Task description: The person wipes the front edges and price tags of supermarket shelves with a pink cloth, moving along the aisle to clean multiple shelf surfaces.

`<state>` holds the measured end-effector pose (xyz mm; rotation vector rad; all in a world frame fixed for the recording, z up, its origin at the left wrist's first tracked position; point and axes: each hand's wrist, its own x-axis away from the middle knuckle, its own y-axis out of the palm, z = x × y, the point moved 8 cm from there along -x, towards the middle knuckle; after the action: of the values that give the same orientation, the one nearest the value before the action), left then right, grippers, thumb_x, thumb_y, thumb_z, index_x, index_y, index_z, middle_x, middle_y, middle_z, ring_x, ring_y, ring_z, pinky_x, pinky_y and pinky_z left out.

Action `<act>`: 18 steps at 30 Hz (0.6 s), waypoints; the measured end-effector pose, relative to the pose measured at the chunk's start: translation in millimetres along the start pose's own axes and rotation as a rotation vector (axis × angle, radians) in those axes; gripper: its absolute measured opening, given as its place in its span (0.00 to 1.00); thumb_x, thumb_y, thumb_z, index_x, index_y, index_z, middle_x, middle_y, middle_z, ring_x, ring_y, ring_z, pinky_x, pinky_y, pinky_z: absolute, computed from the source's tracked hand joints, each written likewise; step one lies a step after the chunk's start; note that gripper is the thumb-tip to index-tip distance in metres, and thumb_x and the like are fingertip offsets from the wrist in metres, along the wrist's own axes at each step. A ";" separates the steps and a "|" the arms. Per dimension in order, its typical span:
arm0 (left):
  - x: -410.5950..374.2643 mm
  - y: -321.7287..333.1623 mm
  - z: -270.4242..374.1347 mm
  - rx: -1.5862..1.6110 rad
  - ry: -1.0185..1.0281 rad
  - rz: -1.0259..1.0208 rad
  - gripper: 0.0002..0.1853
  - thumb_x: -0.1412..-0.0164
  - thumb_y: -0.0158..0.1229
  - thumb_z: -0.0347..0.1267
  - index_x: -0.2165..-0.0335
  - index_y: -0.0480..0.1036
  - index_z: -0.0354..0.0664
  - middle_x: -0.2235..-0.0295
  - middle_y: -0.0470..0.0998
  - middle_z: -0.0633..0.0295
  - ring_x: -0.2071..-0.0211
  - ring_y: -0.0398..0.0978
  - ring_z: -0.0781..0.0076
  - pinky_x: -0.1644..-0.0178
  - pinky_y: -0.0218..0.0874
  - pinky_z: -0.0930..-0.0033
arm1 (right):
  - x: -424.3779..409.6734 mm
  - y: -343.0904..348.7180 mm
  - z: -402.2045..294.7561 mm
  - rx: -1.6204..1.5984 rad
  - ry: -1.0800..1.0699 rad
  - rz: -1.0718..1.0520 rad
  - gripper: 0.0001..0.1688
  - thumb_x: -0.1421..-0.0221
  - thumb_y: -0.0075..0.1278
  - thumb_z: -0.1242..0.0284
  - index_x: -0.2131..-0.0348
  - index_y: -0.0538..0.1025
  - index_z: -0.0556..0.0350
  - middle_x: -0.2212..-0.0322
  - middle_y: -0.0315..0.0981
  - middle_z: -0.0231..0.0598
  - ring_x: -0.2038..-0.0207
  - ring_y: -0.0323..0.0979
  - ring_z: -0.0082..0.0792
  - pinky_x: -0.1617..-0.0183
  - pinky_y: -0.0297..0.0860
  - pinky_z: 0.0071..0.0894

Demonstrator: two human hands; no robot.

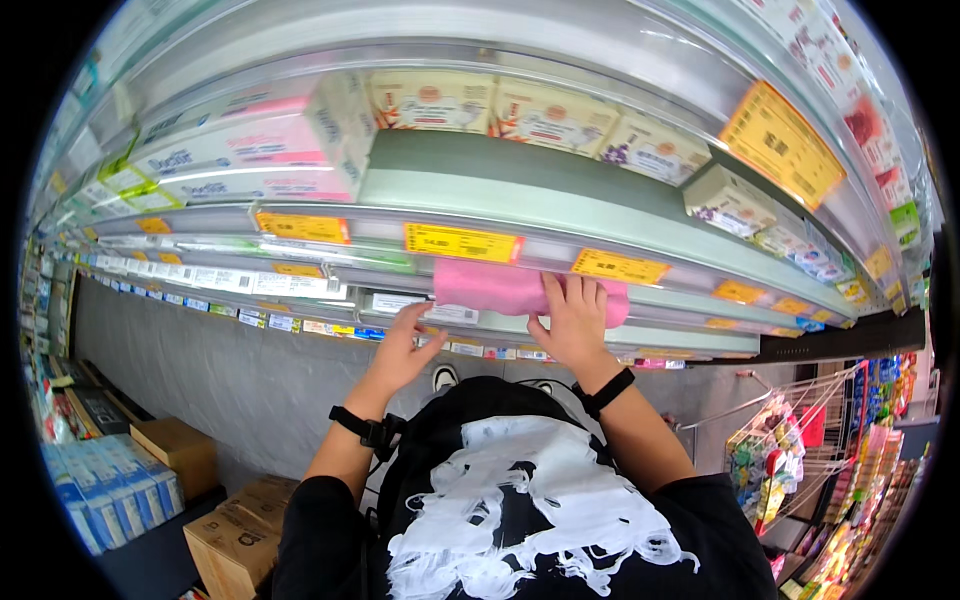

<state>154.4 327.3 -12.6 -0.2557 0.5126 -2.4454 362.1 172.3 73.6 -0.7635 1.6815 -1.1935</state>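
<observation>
A pink cloth (pixel 491 287) lies along a lower store shelf, just under the yellow price tags (pixel 463 243). My right hand (pixel 574 319) rests on the cloth's right part, its fingers spread over the fabric; whether they grip it cannot be told. Close to the cloth's left end, my left hand (pixel 409 346) is held with thumb and fingers apart and nothing between them. White boxes (pixel 390 303) sit on the shelf beyond the left fingertips. Above the tags, a pale green shelf board (pixel 480 184) has cream boxes (pixel 431 101) at its back and pink-and-white boxes (pixel 262 146) at its left.
Cardboard boxes (pixel 236 529) and blue-and-white packs (pixel 112 487) stand behind me at the lower left. A wire shopping cart (pixel 795 450) with colourful packages is at the right. Clear shelf edging (pixel 375 206) runs across in front of me, above the grey floor (pixel 225 352).
</observation>
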 end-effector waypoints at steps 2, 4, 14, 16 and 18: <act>-12.3 9.9 -9.1 0.182 -0.007 0.073 0.25 0.39 0.64 0.36 0.47 0.68 0.37 0.55 0.73 0.62 0.65 0.73 0.79 0.67 0.66 0.76 | 3.3 -10.8 5.4 -0.044 -0.053 0.001 0.39 0.57 0.59 0.62 0.44 0.71 0.49 0.53 0.66 0.45 0.49 0.62 0.49 0.45 0.57 0.51; -21.6 16.7 -11.2 0.222 -0.171 0.104 0.25 0.39 0.65 0.37 0.49 0.69 0.37 0.59 0.74 0.63 0.70 0.70 0.81 0.70 0.63 0.77 | 11.1 -17.0 23.0 -0.059 -0.040 -0.013 0.37 0.57 0.59 0.63 0.45 0.71 0.48 0.52 0.66 0.42 0.48 0.62 0.48 0.44 0.57 0.51; -18.2 52.5 -1.3 0.297 -0.207 0.001 0.13 0.39 0.64 0.34 0.59 0.75 0.39 0.70 0.74 0.72 0.80 0.62 0.89 0.76 0.55 0.82 | 64.0 -28.9 131.0 0.054 0.110 0.052 0.35 0.59 0.60 0.62 0.49 0.72 0.50 0.53 0.67 0.43 0.49 0.62 0.50 0.43 0.56 0.53; -15.0 57.0 2.5 0.328 -0.247 0.003 0.13 0.39 0.64 0.34 0.58 0.74 0.39 0.70 0.74 0.72 0.79 0.62 0.90 0.76 0.55 0.82 | 63.4 -24.0 133.1 0.060 0.144 0.030 0.37 0.59 0.60 0.61 0.48 0.72 0.50 0.52 0.67 0.44 0.48 0.61 0.51 0.43 0.54 0.54; -14.8 65.5 8.3 0.391 -0.316 0.017 0.14 0.39 0.64 0.33 0.56 0.74 0.39 0.69 0.74 0.72 0.79 0.62 0.90 0.76 0.55 0.82 | 61.8 -16.8 135.2 0.091 0.199 -0.007 0.37 0.60 0.61 0.60 0.49 0.72 0.51 0.52 0.67 0.45 0.48 0.61 0.52 0.43 0.54 0.56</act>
<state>203.7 285.8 -33.4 -0.4567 -0.1004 -2.3654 461.5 62.3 53.4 -0.6115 1.7726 -1.3783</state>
